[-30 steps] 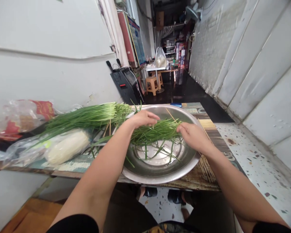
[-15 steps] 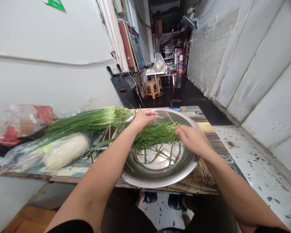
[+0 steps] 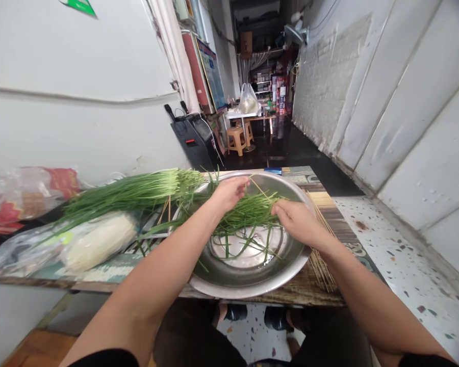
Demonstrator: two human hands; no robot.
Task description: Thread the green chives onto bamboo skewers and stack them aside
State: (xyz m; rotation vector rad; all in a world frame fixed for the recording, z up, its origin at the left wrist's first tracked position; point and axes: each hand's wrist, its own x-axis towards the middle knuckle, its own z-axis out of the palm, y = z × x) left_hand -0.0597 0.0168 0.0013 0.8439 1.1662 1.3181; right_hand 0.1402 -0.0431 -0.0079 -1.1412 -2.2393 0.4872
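Mostly crosswise, green stalks [image 3: 250, 211] lie in the basin [image 3: 245, 292].

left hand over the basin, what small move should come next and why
Perhaps ease the left hand toward the thin stick: its upper end is beside those fingers, where a green strand seems to show, and it slants down toward the right hand.

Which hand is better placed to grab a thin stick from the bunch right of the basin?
Right, most likely. The right hand is at the right end of the greens, nearer the thin sticks. The left hand is farther off, across the basin.
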